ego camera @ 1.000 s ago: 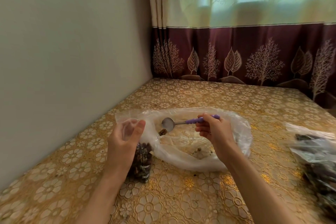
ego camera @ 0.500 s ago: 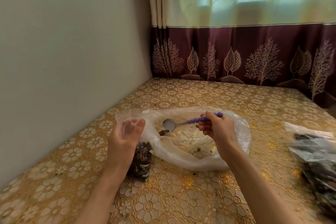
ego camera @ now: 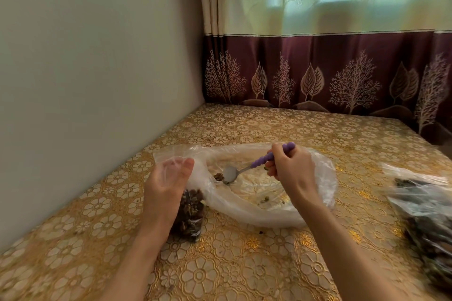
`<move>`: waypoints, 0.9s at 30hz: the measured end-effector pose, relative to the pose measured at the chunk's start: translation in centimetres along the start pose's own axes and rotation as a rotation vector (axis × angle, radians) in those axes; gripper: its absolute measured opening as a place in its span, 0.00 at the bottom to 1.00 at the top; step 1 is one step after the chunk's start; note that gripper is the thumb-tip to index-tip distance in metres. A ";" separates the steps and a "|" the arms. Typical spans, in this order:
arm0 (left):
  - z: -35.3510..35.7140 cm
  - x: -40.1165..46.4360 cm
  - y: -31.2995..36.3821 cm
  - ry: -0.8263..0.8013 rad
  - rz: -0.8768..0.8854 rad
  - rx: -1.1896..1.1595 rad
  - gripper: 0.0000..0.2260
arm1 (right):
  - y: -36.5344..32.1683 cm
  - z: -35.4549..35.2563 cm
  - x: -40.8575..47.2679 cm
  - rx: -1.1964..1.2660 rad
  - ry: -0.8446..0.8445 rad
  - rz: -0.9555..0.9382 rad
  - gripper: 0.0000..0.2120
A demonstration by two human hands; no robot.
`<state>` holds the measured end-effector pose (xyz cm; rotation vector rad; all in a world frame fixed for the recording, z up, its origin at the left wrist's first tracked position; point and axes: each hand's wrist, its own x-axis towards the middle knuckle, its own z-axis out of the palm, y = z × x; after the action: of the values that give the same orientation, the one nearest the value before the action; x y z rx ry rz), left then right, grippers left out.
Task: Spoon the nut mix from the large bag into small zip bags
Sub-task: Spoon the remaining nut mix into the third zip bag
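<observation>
While the large bag point(ego camera: 259, 193) lies nearly emptied on the worktop point(ego camera: 244, 264), its last nuts should be gathered gently toward the spoon bowl. The small zip bag point(ego camera: 188, 212), already well filled, is held upright with its mouth pinched open in the left hand point(ego camera: 166, 186). The spoon point(ego camera: 247, 168) is gripped by its purple handle in the right hand point(ego camera: 291, 171), its bowl just beside a nut clump point(ego camera: 218, 176) left of that grip.

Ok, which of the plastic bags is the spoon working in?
The large clear bag lying open mid-table; the spoon reaches into it. The small nut-filled bag stands beside it.
</observation>
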<state>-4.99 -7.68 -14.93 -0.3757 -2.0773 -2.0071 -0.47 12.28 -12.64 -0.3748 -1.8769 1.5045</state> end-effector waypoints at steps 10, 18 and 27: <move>0.0 0.3 -0.2 -0.044 -0.014 0.016 0.16 | 0.3 2.2 -1.5 0.255 -0.270 0.347 0.26; 0.1 0.1 0.0 -0.055 0.013 0.039 0.14 | 0.4 2.0 -1.2 0.463 -0.170 0.571 0.18; 0.1 -0.1 0.2 -0.068 0.036 0.047 0.19 | -0.2 0.5 -0.3 0.426 -0.028 0.523 0.22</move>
<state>-4.86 -7.63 -14.77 -0.4753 -2.1384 -1.9471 -0.51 11.65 -12.61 -0.6754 -1.4801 2.2074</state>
